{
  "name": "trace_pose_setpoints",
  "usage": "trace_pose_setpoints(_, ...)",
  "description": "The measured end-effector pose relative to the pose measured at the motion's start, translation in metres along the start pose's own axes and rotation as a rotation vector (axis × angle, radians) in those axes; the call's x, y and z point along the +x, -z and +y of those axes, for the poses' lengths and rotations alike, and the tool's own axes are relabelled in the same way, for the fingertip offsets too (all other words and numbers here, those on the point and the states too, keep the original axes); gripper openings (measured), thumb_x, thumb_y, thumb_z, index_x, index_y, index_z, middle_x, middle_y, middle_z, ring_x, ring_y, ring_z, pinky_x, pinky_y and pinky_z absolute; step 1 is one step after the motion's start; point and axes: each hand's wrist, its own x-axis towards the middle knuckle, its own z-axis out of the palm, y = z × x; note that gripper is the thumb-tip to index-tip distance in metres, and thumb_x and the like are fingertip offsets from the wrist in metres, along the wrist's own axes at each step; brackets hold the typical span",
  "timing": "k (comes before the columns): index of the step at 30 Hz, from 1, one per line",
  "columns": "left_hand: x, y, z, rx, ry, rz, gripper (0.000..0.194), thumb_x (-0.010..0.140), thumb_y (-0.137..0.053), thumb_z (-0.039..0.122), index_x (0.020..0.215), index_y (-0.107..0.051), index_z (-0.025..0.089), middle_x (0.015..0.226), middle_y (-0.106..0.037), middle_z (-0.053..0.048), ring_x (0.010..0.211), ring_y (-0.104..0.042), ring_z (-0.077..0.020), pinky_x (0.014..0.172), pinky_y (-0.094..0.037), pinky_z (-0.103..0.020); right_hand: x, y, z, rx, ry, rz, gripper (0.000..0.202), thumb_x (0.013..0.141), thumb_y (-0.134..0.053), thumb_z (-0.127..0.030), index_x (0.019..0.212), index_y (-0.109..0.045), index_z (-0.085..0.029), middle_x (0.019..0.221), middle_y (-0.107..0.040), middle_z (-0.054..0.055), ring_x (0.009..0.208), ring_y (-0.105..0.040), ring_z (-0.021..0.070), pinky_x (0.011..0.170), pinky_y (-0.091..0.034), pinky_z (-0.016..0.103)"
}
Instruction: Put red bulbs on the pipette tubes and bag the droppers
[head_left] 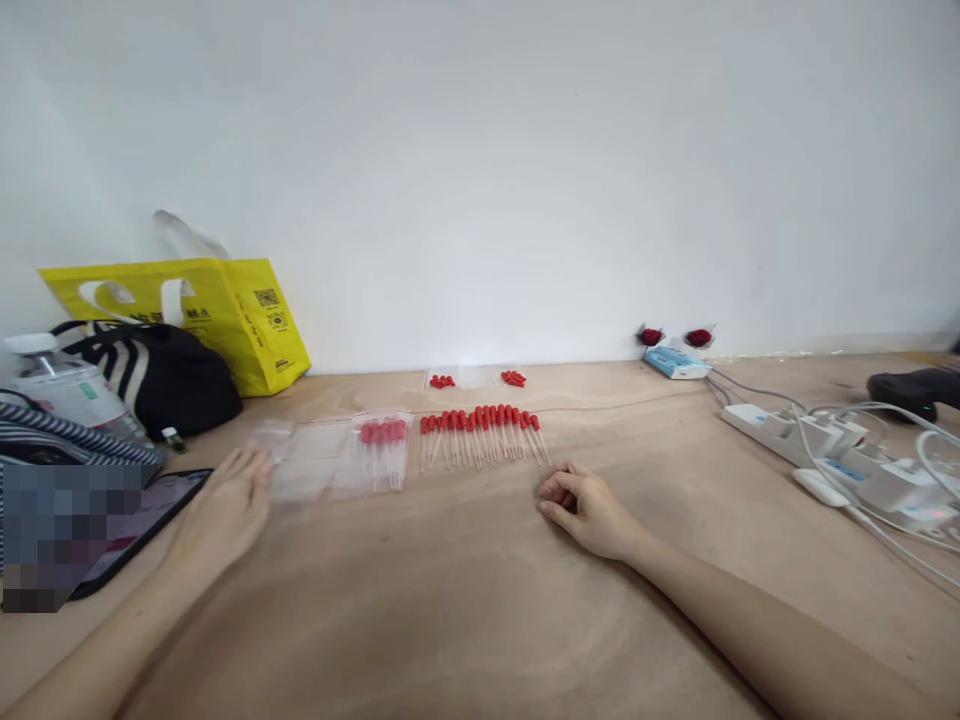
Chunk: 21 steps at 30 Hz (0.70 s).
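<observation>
My left hand (238, 492), somewhat blurred, has its fingers closed on the edge of a clear plastic bag (271, 440) at the left. Flat clear bags (316, 455) lie beside it. A zip bag holding several red-bulbed droppers (384, 450) comes just right of those. Loose droppers (480, 430) with red bulbs and clear stems form a row in the middle, bulbs toward the wall. Near the row's right end my right hand (585, 508) rests on the table, fingers loosely curled in, with nothing visible in them.
Red bulbs (442, 381) lie in two small groups on clear plastic by the wall. A yellow bag (255, 320), black pouch (184, 375), bottle (75, 390) and tablet (150, 525) crowd the left. Power strips (847, 455) with cables and a blue packet (677, 362) sit right.
</observation>
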Motion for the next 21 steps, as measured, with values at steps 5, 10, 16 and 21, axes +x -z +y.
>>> trace_pose_setpoints(5, -0.033, 0.004, 0.087, -0.301, -0.525, -0.286, 0.047, 0.085, -0.026, 0.041, 0.118, -0.051, 0.020, 0.133, -0.040, -0.002, 0.126, -0.030, -0.0193, 0.106, -0.020, -0.035, 0.004, 0.000, 0.003, -0.041, -0.017, 0.054, 0.009, 0.071, -0.050, -0.012, 0.068, -0.056, -0.017, 0.079, -0.054, 0.003, 0.063, -0.051, 0.0104, 0.057, -0.043, 0.023)
trace_pose_setpoints(10, -0.065, -0.015, 0.148, -0.372, -0.879, -0.699, 0.046, 0.089, -0.031, 0.039, 0.132, -0.033, 0.022, 0.139, -0.029, -0.005, 0.128, -0.025, -0.0216, 0.106, -0.018, -0.044, 0.005, 0.003, 0.011, -0.100, -0.030, 0.113, 0.009, 0.071, -0.051, -0.014, 0.069, -0.059, -0.018, 0.076, -0.055, 0.003, 0.064, -0.051, 0.0115, 0.058, -0.042, 0.024)
trace_pose_setpoints(16, -0.072, -0.027, 0.140, -0.476, -0.792, -0.505, 0.041, 0.087, -0.037, 0.035, 0.127, -0.041, 0.024, 0.131, -0.043, -0.004, 0.124, -0.033, -0.0225, 0.105, -0.021, -0.045, 0.021, 0.002, 0.026, -0.135, -0.097, 0.215, 0.011, 0.071, -0.051, -0.020, 0.075, -0.061, -0.017, 0.071, -0.057, 0.001, 0.053, -0.048, 0.0100, 0.056, -0.040, 0.024)
trace_pose_setpoints(21, -0.068, -0.023, 0.127, -0.534, -0.791, -0.564, 0.037, 0.085, -0.040, 0.032, 0.122, -0.047, 0.027, 0.130, -0.045, -0.002, 0.122, -0.036, -0.0229, 0.103, -0.027, -0.044, 0.072, 0.000, 0.048, -0.092, -0.271, 0.335, 0.019, 0.074, -0.048, -0.028, 0.074, -0.063, -0.015, 0.068, -0.062, 0.003, 0.062, -0.054, 0.0142, 0.060, -0.042, 0.025)
